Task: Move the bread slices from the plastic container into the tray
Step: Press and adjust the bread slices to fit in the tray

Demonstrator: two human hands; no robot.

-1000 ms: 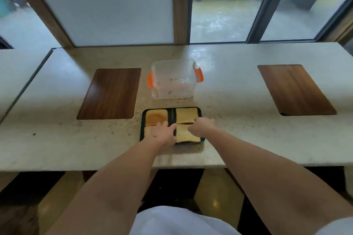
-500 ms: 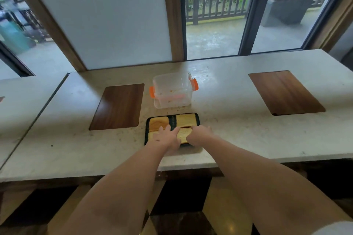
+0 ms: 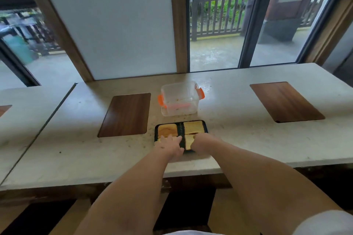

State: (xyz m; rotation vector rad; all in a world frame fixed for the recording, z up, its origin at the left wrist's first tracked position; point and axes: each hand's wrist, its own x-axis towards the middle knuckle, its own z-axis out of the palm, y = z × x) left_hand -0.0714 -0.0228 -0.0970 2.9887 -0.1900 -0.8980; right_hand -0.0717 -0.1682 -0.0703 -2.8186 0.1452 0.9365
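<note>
A black tray (image 3: 206, 127) lies on the pale counter in front of me, divided into compartments. Bread slices fill it: one at the far left (image 3: 167, 129), one at the far right (image 3: 193, 127) and one at the near right (image 3: 188, 142). My left hand (image 3: 171, 144) lies flat with fingers spread over the near-left compartment and hides most of the slice there. My right hand (image 3: 202, 140) is curled on the right edge of the near-right slice. Just behind the tray stands the clear plastic container (image 3: 180, 99) with orange clips, holding only crumbs.
Two dark wooden inlays sit in the counter, one to the left (image 3: 125, 114) and one far right (image 3: 285, 101). A seam (image 3: 57, 108) splits the counter at the left. Windows and a white panel rise behind. The counter's front edge runs under my forearms.
My view has tilted up and pulled back, showing more window. Both hands have stayed on the tray's near slices, and the left fingers have slid slightly forward.
</note>
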